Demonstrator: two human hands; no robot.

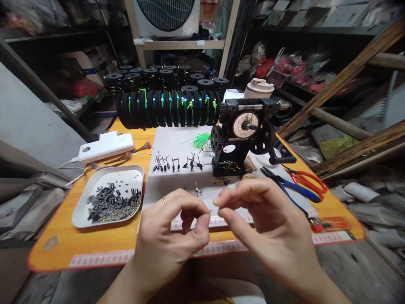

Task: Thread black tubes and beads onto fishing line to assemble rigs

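My left hand is closed in a pinch above the table's front edge; whatever sits between its fingertips is too small to make out. Just to its right, my right hand has thumb and forefinger nearly together, pointing at the left one, and its hold is also too small to tell. Behind them, a small part stands on the white sheet. Farther back is a row of small black pieces with thin stems. A black winding machine carries a roll of black spools wound with green and blue line.
A white tray of small black and grey pieces lies at left, near a white power bank. Blue-handled pliers, orange-handled scissors and an orange cutter lie at right. More spools stand behind.
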